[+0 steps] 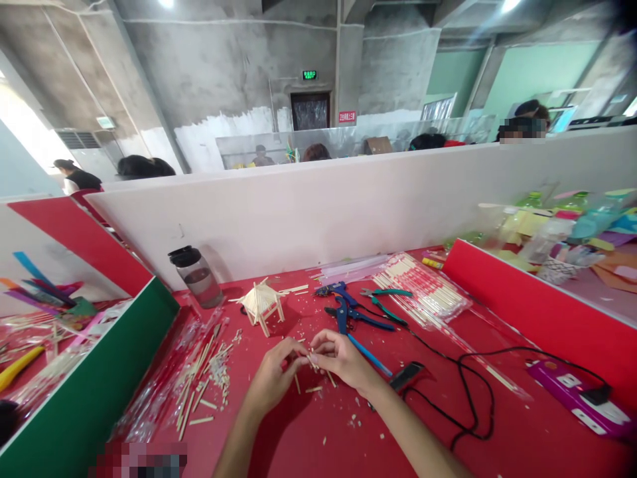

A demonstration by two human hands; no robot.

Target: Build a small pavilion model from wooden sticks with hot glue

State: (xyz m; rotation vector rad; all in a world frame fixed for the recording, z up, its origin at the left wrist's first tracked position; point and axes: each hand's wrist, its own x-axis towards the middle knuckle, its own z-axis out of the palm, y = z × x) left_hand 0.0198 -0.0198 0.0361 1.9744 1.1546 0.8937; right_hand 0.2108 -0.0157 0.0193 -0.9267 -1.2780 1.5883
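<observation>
My left hand (279, 373) and my right hand (341, 358) meet over the red table (358, 451), fingertips pinched together around small wooden sticks (314, 364). Thin stick ends point down below both hands. Behind them stands a small hut-like model (263, 304) made of pale sticks, with a sloped roof and legs. Cut sticks (192, 392) and short offcuts (219, 368) are scattered left of my left hand. Beyond my right hand lie a blue glue gun (338, 289), a blue cutting tool (361, 318) and green-handled pliers (388, 299).
A dark-lidded bottle (199, 275) stands back left. Packed sticks (423, 289) lie back right. A black cable (465, 392) runs to a purple power strip (580, 398). Green (94, 385) and red (537, 312) dividers flank the table. People sit beyond the white partition (318, 206).
</observation>
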